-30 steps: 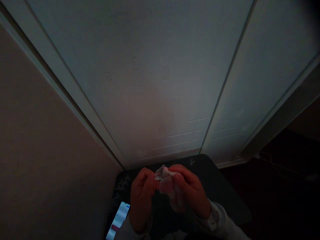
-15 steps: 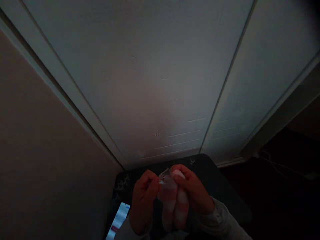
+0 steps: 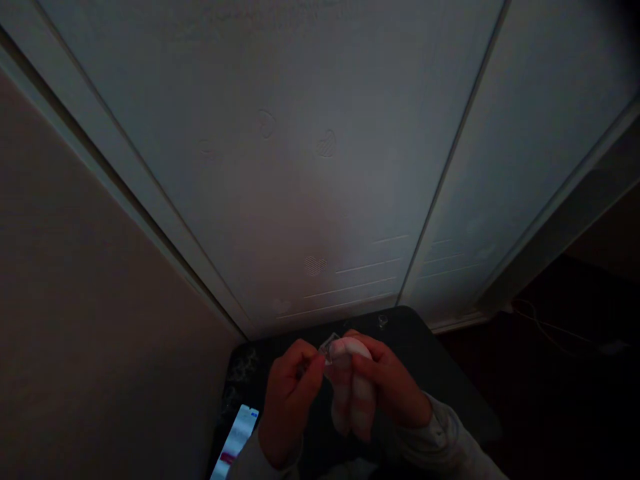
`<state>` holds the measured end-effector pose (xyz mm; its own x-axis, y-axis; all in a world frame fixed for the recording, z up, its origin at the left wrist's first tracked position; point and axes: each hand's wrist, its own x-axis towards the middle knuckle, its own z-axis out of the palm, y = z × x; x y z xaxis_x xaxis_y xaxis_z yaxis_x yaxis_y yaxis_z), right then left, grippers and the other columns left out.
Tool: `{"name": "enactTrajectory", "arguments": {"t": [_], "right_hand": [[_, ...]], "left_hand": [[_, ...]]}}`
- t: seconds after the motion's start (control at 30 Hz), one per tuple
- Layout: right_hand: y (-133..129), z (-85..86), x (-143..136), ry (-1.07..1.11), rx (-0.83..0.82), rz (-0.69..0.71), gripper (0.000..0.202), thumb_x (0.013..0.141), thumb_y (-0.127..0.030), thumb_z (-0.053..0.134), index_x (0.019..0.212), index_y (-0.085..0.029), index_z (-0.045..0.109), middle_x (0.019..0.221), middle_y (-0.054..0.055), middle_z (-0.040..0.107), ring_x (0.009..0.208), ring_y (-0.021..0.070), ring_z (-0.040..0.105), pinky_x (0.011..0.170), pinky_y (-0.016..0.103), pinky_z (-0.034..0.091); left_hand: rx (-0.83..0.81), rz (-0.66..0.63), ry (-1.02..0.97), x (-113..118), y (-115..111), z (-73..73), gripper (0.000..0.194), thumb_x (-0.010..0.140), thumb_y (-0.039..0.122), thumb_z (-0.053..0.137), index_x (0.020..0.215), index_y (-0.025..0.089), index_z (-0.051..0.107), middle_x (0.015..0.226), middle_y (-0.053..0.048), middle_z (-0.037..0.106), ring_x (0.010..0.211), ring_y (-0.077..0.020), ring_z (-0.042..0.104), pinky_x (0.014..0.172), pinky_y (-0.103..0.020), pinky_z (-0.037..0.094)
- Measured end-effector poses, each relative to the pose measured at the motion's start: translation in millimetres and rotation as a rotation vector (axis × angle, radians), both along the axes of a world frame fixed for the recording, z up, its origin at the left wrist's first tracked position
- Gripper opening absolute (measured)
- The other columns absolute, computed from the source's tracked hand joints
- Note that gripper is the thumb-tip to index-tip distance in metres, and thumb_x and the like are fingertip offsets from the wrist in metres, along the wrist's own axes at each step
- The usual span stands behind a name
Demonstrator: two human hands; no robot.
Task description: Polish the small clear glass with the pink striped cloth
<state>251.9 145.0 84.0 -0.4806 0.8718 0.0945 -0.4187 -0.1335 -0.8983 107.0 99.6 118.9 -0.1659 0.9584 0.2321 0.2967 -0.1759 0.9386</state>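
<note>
A pair of soft socks (image 3: 353, 403) with pink and white bands hangs between my hands above a dark tabletop (image 3: 430, 363). My right hand (image 3: 397, 387) is closed on the socks' upper end from the right, thumb in front. At that end a small clear plastic piece (image 3: 329, 344) shows, its exact kind too dim to tell. My left hand (image 3: 290, 403) pinches at the plastic piece, thumb against bent forefinger. The fingertips partly hide where plastic and socks meet.
A lit phone (image 3: 235, 441) lies at the tabletop's left side, by my left sleeve. Small clear scraps (image 3: 383, 321) rest near the back edge. Behind stands a pale panel (image 3: 310, 187) with heart patterns; a brown wall (image 3: 90, 300) is at left. A thin cable (image 3: 537, 321) lies far right.
The socks have risen a little, and their top now bends over toward my left hand. The clear plastic piece sits more behind them. Both hands have come slightly closer together.
</note>
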Motion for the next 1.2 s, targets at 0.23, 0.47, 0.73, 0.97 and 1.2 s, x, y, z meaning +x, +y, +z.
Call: {"name": "enactTrajectory", "arguments": {"t": [0.23,0.47,0.73,0.97,1.2], "right_hand": [[-2.5,-0.8,-8.3,-0.066,-0.001,-0.083,0.025,0.069,-0.039,0.072,0.068,-0.017,0.061,0.065,-0.003,0.051,0.060,0.0110,0.045,0.057,0.023,0.037],[-0.4,3.9,-7.1,-0.109,0.009,-0.082,0.024,0.070,-0.040,0.070,0.067,-0.016,0.066,0.067,-0.002,0.049,0.061,0.0110,0.045,0.056,0.022,0.037],[1.9,-8.6,-6.3,-0.072,-0.010,-0.076,0.028,0.072,-0.042,0.068,0.063,-0.015,0.063,0.065,-0.003,0.049,0.058,0.0096,0.043,0.053,0.021,0.036],[0.1,-3.5,-3.9,-0.096,-0.061,0.014,0.031,0.070,-0.045,0.069,0.063,-0.015,0.062,0.064,-0.003,0.047,0.057,0.0094,0.042,0.052,0.022,0.036],[0.4,-3.2,-4.0,-0.160,0.073,-0.076,0.036,0.071,-0.049,0.066,0.061,-0.015,0.060,0.065,-0.003,0.042,0.054,0.0082,0.039,0.047,0.020,0.033]], "left_hand": [[-0.047,-0.062,0.029,0.4,1.4,-3.1,0.024,0.076,0.028,0.053,0.055,0.019,0.046,0.050,0.006,0.041,0.048,-0.0098,0.037,0.048,-0.021,0.030],[-0.027,-0.115,0.166,-0.5,-2.5,3.6,0.026,0.081,0.030,0.051,0.058,0.020,0.043,0.050,0.007,0.037,0.046,-0.0089,0.034,0.045,-0.020,0.026],[0.107,-0.169,0.610,-3.2,-1.3,-0.1,0.020,0.080,0.022,0.052,0.061,0.019,0.047,0.053,0.006,0.046,0.049,-0.0098,0.042,0.051,-0.021,0.029],[0.110,-0.222,0.709,-8.3,-2.3,-2.5,0.018,0.083,0.023,0.050,0.066,0.018,0.051,0.057,0.004,0.050,0.053,-0.0111,0.046,0.054,-0.022,0.031],[-0.070,-0.225,0.346,-4.7,-0.5,0.2,0.025,0.079,0.027,0.051,0.058,0.019,0.041,0.051,0.008,0.037,0.047,-0.0082,0.035,0.047,-0.020,0.026]]}}
